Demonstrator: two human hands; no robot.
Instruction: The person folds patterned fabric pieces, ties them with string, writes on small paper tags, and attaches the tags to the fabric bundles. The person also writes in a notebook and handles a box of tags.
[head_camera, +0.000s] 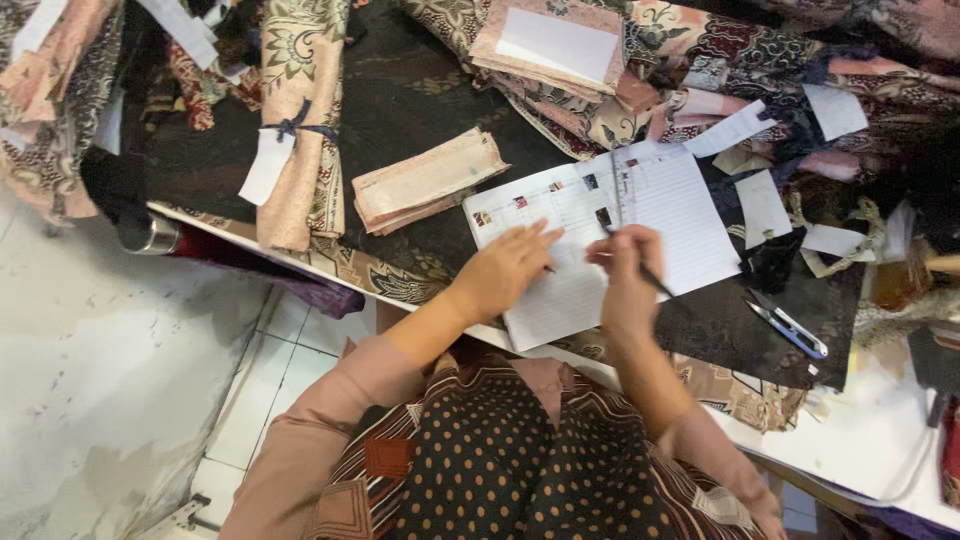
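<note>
Centre of frame, your left hand lies flat, fingers spread, pinning the open notebook; your right hand pinches a pen. Light, floppy pages: probably best held by the spine.

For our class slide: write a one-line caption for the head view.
Left hand steadies an open notebook; right hand holds a pen.

White tiled floor; worktable heaped with patterned fabrics.

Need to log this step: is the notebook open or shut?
Open: the notebook lies flat, two lined pages showing; left hand rests on it, right hand holds a pen.
</note>
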